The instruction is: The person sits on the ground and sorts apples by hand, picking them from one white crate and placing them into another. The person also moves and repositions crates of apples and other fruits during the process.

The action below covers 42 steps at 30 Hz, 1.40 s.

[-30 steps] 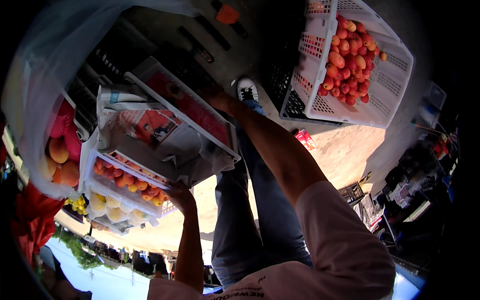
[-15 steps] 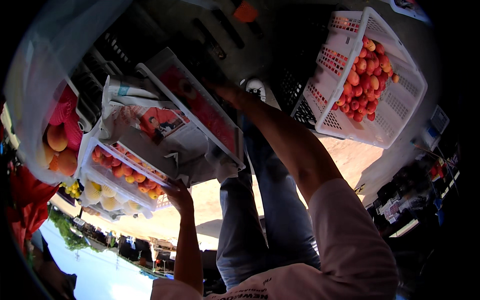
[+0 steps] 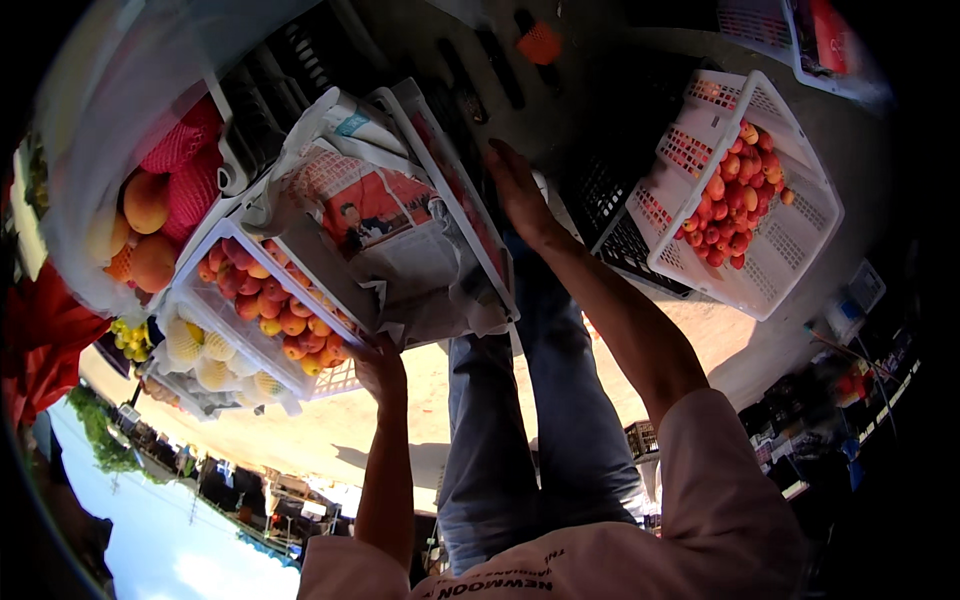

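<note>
My left hand (image 3: 380, 368) is closed on the near corner of a box (image 3: 345, 300) lined with newspaper, beside a clear tub of red-and-yellow fruit (image 3: 272, 305). Part of its fingers is hidden by the corner. Printed sheets (image 3: 375, 215) and crumpled paper lie in the box, and no fruit shows inside. My right hand (image 3: 518, 190) is off the right side of the box, fingers stretched out and nothing in them. Between that hand and the lining runs the box's pale rim (image 3: 452, 190), with a red strip along it.
To the right, a white slatted basket (image 3: 790, 240) holds small red fruit (image 3: 735, 200) and leans on a black crate (image 3: 600, 190). At left are pears in foam nets (image 3: 212, 360) and large orange fruit (image 3: 150, 225) in clear plastic. Another basket (image 3: 765, 30) stands at the far right.
My right hand has come off the far side of the box and moved right, its fingers now showing. The box sits further right in view and shows more of its inside.
</note>
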Motion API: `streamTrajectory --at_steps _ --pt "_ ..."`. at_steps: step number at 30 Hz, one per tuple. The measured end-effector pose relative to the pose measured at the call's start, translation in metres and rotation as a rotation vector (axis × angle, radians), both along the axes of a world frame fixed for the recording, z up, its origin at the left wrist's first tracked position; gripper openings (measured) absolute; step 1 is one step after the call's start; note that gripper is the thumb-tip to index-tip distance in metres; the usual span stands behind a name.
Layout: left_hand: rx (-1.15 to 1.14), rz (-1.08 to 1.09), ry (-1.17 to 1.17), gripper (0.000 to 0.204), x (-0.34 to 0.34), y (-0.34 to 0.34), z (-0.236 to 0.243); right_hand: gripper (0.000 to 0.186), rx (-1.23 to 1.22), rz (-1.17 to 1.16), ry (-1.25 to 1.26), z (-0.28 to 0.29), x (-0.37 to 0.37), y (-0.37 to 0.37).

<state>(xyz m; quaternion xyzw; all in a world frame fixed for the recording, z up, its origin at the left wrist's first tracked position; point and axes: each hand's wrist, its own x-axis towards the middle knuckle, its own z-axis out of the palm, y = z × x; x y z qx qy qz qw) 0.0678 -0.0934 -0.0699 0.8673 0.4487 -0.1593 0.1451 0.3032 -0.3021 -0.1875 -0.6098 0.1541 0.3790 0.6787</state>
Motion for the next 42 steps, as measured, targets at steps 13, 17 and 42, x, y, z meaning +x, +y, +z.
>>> streamTrajectory --at_steps 13,17,42 --pt "-0.118 0.014 -0.103 0.051 0.002 0.003 0.009 0.042 -0.593 0.152 -0.717 0.078 -0.024 0.06" --pt "-0.133 0.018 -0.13 0.05 0.003 0.002 0.01 0.04 -0.526 0.24 -0.628 0.072 -0.028 0.056" --pt "-0.821 1.845 -0.981 0.055 -0.138 -0.022 0.004 0.047 0.376 -0.389 0.501 -0.049 -0.175 -0.063"
